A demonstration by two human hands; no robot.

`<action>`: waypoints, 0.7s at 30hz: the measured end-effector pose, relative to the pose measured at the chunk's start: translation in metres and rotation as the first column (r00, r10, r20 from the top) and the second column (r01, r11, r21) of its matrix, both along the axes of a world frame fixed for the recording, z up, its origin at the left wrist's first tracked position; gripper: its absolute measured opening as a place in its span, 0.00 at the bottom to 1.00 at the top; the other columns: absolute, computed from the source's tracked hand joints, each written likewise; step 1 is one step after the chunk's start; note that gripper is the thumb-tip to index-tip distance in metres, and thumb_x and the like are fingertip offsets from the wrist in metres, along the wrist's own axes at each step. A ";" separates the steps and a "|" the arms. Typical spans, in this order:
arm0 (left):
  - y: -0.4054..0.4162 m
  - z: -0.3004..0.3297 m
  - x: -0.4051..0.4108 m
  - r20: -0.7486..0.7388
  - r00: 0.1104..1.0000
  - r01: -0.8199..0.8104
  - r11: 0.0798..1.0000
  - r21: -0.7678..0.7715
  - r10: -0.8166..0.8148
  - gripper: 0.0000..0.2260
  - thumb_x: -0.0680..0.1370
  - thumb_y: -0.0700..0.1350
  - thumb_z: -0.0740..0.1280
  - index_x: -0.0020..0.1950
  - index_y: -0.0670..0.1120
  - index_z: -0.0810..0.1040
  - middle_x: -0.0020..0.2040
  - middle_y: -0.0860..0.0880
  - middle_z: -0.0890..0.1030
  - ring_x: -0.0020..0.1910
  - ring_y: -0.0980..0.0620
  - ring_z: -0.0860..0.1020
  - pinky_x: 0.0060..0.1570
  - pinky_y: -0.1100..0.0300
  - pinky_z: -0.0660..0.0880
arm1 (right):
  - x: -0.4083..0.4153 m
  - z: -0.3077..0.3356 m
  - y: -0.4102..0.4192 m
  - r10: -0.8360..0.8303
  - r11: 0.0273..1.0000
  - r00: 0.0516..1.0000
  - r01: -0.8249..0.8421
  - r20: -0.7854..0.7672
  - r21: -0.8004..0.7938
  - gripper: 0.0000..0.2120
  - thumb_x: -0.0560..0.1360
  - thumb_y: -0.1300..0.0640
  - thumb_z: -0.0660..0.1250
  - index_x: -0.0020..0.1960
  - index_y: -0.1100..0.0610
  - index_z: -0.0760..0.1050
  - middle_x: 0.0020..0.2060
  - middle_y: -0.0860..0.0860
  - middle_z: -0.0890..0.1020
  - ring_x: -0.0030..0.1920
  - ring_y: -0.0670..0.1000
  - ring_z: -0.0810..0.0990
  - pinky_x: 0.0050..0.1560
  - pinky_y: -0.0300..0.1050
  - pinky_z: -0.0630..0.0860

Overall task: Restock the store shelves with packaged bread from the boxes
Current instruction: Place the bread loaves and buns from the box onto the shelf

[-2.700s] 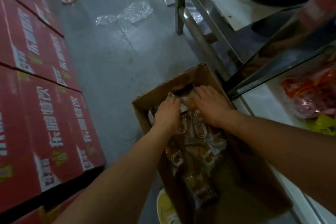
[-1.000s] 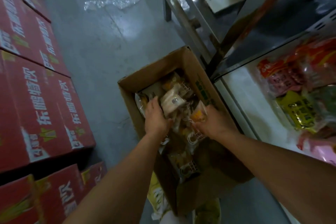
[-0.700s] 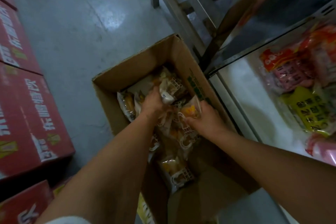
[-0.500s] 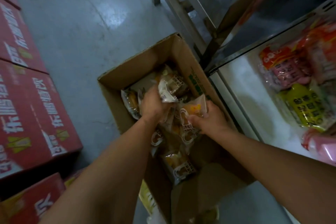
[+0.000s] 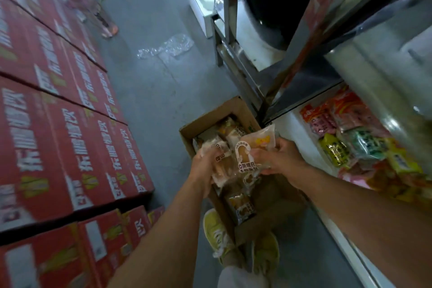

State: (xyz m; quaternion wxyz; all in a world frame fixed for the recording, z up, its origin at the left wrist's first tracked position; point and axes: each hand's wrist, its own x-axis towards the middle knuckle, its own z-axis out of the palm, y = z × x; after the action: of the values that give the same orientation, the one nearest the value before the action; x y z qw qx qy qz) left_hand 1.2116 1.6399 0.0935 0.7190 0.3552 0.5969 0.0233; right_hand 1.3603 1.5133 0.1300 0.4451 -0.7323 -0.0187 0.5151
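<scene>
Stacked red cartons (image 5: 58, 124) printed with white characters fill the left side of a grey concrete aisle floor (image 5: 149, 82), facing a metal shelving unit (image 5: 304, 58) on the right whose white lower shelf (image 5: 297, 138) carries brightly coloured snack packets (image 5: 350, 145). Between them, on the floor just beside the shelf edge, an open cardboard box (image 5: 210, 117) holds clear-wrapped bread packs (image 5: 240, 203). A person stands over it, both arms reaching down. The left hand (image 5: 202, 170) has its fingers curled around bread packets (image 5: 221, 159) lifted above the box; the right hand (image 5: 280, 159) pinches another bread packet (image 5: 254, 147) between thumb and fingers, raised close to the shelf edge. Yellow shoes (image 5: 219, 234) show at the near end of the box. A crumpled sheet of clear plastic (image 5: 168, 47) lies on the floor farther down the aisle.
</scene>
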 end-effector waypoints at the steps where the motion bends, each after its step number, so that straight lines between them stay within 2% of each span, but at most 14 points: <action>1: -0.001 0.020 -0.004 0.022 1.000 -0.020 1.000 -0.017 0.020 0.10 0.81 0.46 0.64 0.60 0.44 0.77 0.46 0.43 0.86 0.42 0.44 0.85 0.39 0.50 0.82 | -0.001 0.020 -0.001 0.008 1.000 1.000 -0.008 -0.006 0.012 0.13 0.71 0.59 0.75 0.52 0.51 0.75 0.47 0.48 0.82 0.45 0.50 0.83 0.41 0.49 0.83; 3: -0.005 0.057 -0.010 0.060 0.997 -0.043 0.997 -0.057 0.046 0.12 0.81 0.47 0.63 0.62 0.43 0.77 0.48 0.42 0.86 0.44 0.43 0.85 0.35 0.51 0.81 | -0.003 0.058 -0.005 0.020 0.999 1.000 -0.019 -0.018 0.033 0.14 0.71 0.58 0.75 0.52 0.49 0.75 0.48 0.49 0.83 0.47 0.52 0.83 0.43 0.51 0.83; 5: -0.008 0.090 -0.018 0.107 0.991 -0.063 0.992 -0.111 0.075 0.17 0.82 0.52 0.61 0.65 0.44 0.76 0.55 0.39 0.84 0.51 0.39 0.83 0.37 0.48 0.81 | -0.006 0.096 -0.012 0.018 0.998 1.000 -0.017 -0.024 0.059 0.15 0.70 0.58 0.76 0.53 0.50 0.76 0.49 0.50 0.83 0.48 0.53 0.84 0.44 0.52 0.83; 8: -0.015 0.132 -0.027 0.181 0.982 -0.032 0.995 -0.099 0.050 0.21 0.80 0.57 0.61 0.67 0.46 0.75 0.60 0.39 0.81 0.57 0.37 0.81 0.50 0.40 0.80 | -0.014 0.152 -0.028 0.018 0.995 0.999 -0.014 -0.033 0.103 0.16 0.69 0.58 0.76 0.54 0.54 0.76 0.48 0.51 0.85 0.46 0.52 0.85 0.43 0.50 0.83; 10: -0.026 0.163 -0.029 0.232 0.971 0.068 0.998 -0.019 -0.062 0.28 0.74 0.62 0.68 0.67 0.47 0.76 0.61 0.40 0.82 0.59 0.37 0.81 0.58 0.34 0.76 | -0.021 0.184 -0.043 0.017 0.991 1.000 -0.014 -0.019 0.133 0.18 0.69 0.57 0.77 0.57 0.55 0.77 0.49 0.52 0.85 0.46 0.52 0.86 0.43 0.50 0.83; 12: -0.041 0.199 -0.031 0.259 0.950 0.151 0.984 0.098 -0.172 0.36 0.65 0.64 0.77 0.66 0.45 0.76 0.58 0.41 0.83 0.56 0.38 0.82 0.57 0.34 0.77 | -0.031 0.214 -0.060 0.003 0.987 1.000 -0.004 0.010 0.158 0.20 0.69 0.56 0.77 0.59 0.56 0.77 0.49 0.52 0.86 0.48 0.53 0.86 0.47 0.53 0.83; 15: -0.063 0.244 -0.040 0.295 0.915 0.225 0.955 0.193 -0.275 0.42 0.58 0.63 0.82 0.65 0.44 0.76 0.56 0.40 0.84 0.54 0.38 0.83 0.55 0.36 0.78 | -0.053 0.261 -0.088 -0.031 0.977 0.998 0.017 0.063 0.211 0.20 0.68 0.55 0.77 0.58 0.55 0.78 0.50 0.53 0.86 0.50 0.55 0.85 0.51 0.56 0.82; 18: -0.083 0.291 -0.055 0.326 0.879 0.280 0.930 0.236 -0.347 0.40 0.58 0.57 0.84 0.64 0.42 0.77 0.55 0.40 0.84 0.53 0.39 0.84 0.55 0.38 0.79 | -0.079 0.305 -0.118 -0.090 0.960 0.992 0.061 0.094 0.273 0.18 0.70 0.57 0.76 0.58 0.57 0.78 0.50 0.55 0.86 0.48 0.54 0.86 0.44 0.51 0.83; 21: -0.103 0.337 -0.067 0.357 0.862 0.283 0.925 0.251 -0.361 0.30 0.63 0.49 0.81 0.62 0.41 0.78 0.53 0.40 0.85 0.51 0.40 0.84 0.54 0.38 0.79 | -0.106 0.347 -0.148 -0.159 0.939 0.983 0.122 0.091 0.321 0.17 0.71 0.59 0.74 0.58 0.59 0.78 0.51 0.56 0.85 0.49 0.56 0.85 0.42 0.49 0.82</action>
State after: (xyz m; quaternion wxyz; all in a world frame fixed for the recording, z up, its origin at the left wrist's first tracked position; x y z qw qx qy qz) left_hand 1.1445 1.5372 0.4309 0.7811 0.5051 0.3658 0.0307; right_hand 1.2542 1.3654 0.4767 0.5897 -0.6802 -0.0737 0.4291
